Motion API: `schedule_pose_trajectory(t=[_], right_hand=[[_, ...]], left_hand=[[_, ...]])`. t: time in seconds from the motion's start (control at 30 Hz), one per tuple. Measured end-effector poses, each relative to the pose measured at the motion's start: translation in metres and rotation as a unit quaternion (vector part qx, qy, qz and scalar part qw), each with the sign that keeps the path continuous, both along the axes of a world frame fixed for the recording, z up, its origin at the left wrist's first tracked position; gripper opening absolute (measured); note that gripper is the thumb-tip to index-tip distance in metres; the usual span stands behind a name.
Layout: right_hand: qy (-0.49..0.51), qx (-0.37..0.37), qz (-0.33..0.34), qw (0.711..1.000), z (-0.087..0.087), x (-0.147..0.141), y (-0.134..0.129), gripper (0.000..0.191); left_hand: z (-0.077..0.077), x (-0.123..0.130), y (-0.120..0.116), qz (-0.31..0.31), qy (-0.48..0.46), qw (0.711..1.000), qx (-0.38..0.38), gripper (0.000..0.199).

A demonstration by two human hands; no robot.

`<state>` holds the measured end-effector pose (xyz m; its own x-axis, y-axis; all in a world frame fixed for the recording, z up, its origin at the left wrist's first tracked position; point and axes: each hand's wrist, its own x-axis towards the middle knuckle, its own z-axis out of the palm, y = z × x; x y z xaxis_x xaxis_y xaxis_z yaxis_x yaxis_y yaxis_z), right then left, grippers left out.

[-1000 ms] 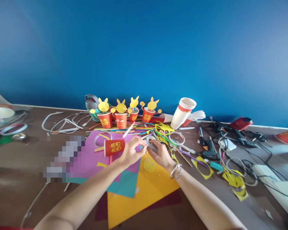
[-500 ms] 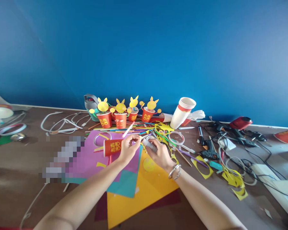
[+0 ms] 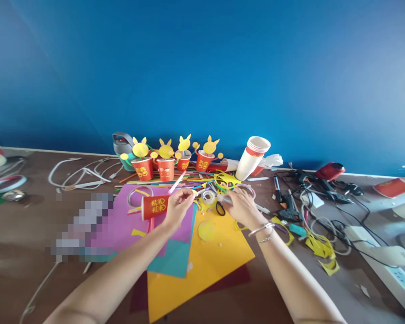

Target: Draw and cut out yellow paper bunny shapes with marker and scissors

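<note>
My left hand point(image 3: 180, 204) is closed in a pinch on a small pale yellow piece point(image 3: 195, 192), whose kind is too small to make out. Just left of that hand, a red paper cup point(image 3: 154, 207) with gold characters lies on its side on the purple paper point(image 3: 121, 220). My right hand point(image 3: 245, 207) has its fingers stretched down to the tabletop, beside a clear plastic part. Between the hands are a clear tape roll point(image 3: 208, 196) and a black scissor handle point(image 3: 220, 208). A yellow paper disc point(image 3: 206, 230) lies on the orange sheet point(image 3: 216, 256).
Several red cups point(image 3: 143, 170) with yellow paper figures stand along the blue wall, near a leaning stack of paper cups point(image 3: 251, 157). To the right lie a glue gun point(image 3: 288, 209), tangled cables, yellow scraps point(image 3: 324, 249) and a power strip point(image 3: 396, 274). White cables point(image 3: 84, 173) lie left.
My right hand has moved right, away from the tape roll it was around, and more of the roll shows. My left hand keeps its pinch in nearly the same place.
</note>
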<state>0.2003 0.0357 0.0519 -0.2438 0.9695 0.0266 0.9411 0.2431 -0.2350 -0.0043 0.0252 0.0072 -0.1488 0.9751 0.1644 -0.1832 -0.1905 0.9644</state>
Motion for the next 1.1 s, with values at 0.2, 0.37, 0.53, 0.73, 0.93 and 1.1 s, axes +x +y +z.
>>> schedule_pose_trajectory(t=[0.2,0.37,0.53,0.73,0.93,1.1], right_hand=[[-0.120,-0.140,-0.048,0.982,0.009,0.018,0.007,0.027],[-0.134,-0.072,-0.071,0.986,0.007,0.000,-0.001,0.026],[-0.016,-0.078,0.083,0.993,-0.004,-0.028,-0.024,0.017],[0.012,-0.087,0.137,0.987,-0.020,-0.043,-0.040,0.035],[0.147,-0.164,0.119,0.968,-0.021,-0.034,-0.026,0.022],[0.342,-0.130,0.113,0.924,-0.019,-0.028,-0.010,0.014]], left_hand=[[-0.002,0.001,0.002,-0.019,-0.056,0.998,-0.036,0.016],[-0.003,0.000,0.002,-0.020,-0.052,0.998,-0.036,0.017],[-0.008,-0.001,0.005,0.001,-0.028,0.999,-0.031,0.018],[-0.011,-0.002,0.005,-0.009,-0.006,1.000,-0.024,0.019],[-0.009,0.000,0.004,-0.026,-0.025,0.999,-0.037,0.018],[-0.004,0.002,0.002,-0.058,-0.032,0.996,-0.053,0.020]])
